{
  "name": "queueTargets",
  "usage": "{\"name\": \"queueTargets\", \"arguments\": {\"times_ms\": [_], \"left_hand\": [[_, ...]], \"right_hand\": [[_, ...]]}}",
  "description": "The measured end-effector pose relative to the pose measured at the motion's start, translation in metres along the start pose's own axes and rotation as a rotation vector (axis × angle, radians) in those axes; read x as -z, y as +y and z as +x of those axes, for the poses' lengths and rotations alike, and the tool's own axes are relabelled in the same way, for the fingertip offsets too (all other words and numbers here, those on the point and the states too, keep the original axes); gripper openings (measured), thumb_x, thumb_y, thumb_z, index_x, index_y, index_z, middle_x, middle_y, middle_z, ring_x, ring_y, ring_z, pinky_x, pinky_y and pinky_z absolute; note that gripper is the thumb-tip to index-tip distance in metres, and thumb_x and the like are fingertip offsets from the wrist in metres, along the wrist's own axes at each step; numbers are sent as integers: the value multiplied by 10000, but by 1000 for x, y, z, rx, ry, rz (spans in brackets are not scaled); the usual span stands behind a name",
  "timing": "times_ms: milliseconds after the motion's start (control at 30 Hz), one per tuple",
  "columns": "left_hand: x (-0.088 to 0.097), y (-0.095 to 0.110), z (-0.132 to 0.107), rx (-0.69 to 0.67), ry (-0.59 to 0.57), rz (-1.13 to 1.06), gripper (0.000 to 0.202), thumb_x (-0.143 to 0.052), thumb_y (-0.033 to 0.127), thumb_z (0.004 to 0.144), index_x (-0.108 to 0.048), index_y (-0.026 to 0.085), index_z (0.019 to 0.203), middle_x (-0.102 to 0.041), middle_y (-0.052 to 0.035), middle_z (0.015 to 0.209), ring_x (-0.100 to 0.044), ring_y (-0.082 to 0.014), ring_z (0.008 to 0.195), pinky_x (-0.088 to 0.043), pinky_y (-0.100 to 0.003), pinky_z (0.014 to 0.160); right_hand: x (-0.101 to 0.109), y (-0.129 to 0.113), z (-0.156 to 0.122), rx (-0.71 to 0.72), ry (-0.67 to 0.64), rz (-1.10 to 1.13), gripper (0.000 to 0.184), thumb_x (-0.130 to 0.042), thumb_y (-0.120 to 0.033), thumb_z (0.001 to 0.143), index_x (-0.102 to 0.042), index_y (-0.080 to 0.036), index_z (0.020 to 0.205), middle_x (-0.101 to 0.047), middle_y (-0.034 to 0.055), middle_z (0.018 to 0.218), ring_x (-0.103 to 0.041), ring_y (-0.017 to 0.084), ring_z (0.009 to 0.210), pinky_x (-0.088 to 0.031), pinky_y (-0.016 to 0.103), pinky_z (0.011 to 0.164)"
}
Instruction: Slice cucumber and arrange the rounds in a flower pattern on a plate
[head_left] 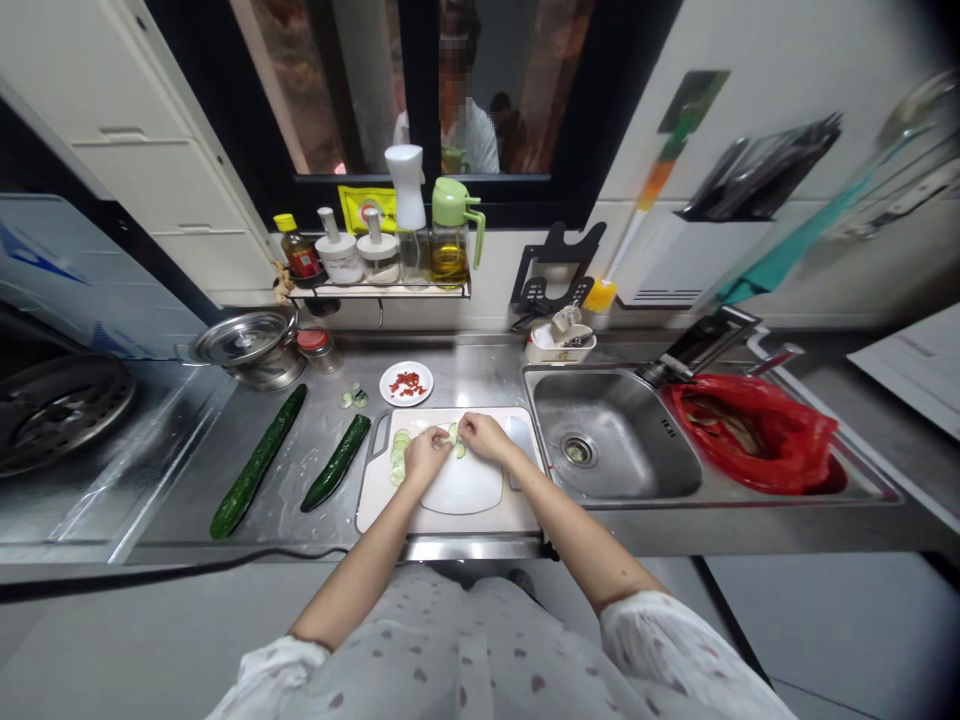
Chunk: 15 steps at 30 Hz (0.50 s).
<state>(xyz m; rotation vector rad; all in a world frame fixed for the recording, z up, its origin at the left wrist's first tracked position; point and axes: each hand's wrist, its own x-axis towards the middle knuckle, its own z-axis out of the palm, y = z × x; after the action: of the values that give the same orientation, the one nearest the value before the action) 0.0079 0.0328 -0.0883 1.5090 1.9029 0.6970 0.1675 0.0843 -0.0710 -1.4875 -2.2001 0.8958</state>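
Over the cutting board [373, 515], my left hand [426, 453] and my right hand [484, 438] are close together at the upper rim of a white plate [461, 488]. Both hands have their fingers pinched around thin pale-green cucumber slices, with a few more slices [460, 450] between and just below the fingertips. Left of my left hand, a row of overlapping cucumber slices [399, 458] lies on the board. A knife [517, 435] with a broad blade lies at the board's right side, partly behind my right forearm.
Left of the board lie a shorter cucumber [336, 465] and a longer cucumber [259, 462]. Behind it are a small plate of chopped red pieces [406, 398] and cucumber ends [354, 396]. A sink [619, 440] and a red plastic bag [795, 440] are to the right. Seasoning bottles fill a shelf [382, 290].
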Motion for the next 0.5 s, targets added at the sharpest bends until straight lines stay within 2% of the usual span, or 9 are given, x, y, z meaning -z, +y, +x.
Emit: {"name": "queueTargets", "arguments": {"times_ms": [267, 500], "left_hand": [[-9, 6, 5, 41, -37, 229, 188, -620, 292, 784, -700, 286, 954, -731, -12, 951, -625, -214, 969, -392, -320, 864], [-14, 7, 3, -5, -15, 329, 194, -562, 285, 820, -694, 276, 962, -708, -33, 1022, -589, -239, 1022, -384, -341, 870]], "right_hand": [[-11, 8, 1, -41, -27, -183, 136, -515, -175, 851, -649, -178, 876, -677, 38, 876, -557, 132, 766, -324, 212, 649], [-14, 6, 0, -51, -56, -315, 197, -463, -191, 899, -653, -195, 951, -672, 55, 968, -561, 162, 866, -326, 242, 712]]}}
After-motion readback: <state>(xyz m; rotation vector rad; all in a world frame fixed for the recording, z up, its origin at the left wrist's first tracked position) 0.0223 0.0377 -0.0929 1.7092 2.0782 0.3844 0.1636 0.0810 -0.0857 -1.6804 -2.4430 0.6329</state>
